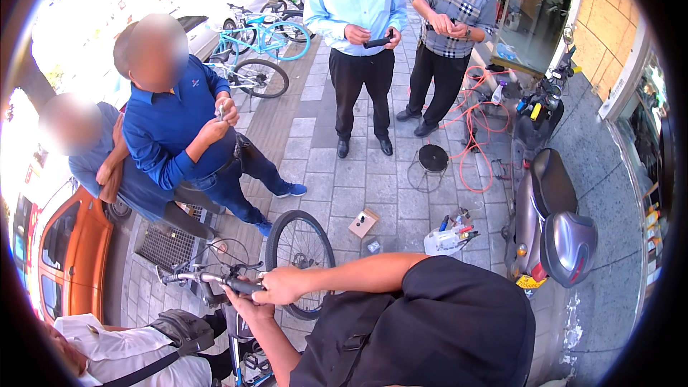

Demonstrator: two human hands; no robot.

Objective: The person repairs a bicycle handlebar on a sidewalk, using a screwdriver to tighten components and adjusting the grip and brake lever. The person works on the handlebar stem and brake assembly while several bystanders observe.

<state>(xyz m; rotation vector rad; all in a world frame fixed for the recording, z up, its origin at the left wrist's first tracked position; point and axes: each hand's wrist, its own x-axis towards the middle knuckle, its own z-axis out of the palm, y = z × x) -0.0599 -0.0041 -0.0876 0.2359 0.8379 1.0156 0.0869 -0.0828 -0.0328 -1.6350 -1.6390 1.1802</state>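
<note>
A bicycle stands in front of me, its front wheel (269,244) turned beyond my hands. Its silver handlebar (204,276) runs to the left, with cables looping above it. My right hand (283,286) is closed at the near end of the dark handlebar grip (246,287). From below, my left hand (251,307) wraps round the same grip, close against the right one. Part of the blue and black frame (235,358) shows under my left forearm. The finer details between my fingers are too small to make out.
Several people stand round me, one in a blue shirt (172,118) and one in white (136,351) close by. On the paving lie a cardboard box (364,223) and a white tool container (443,241). A stool (433,158), an orange hose (469,129) and a scooter (534,222) are to the right.
</note>
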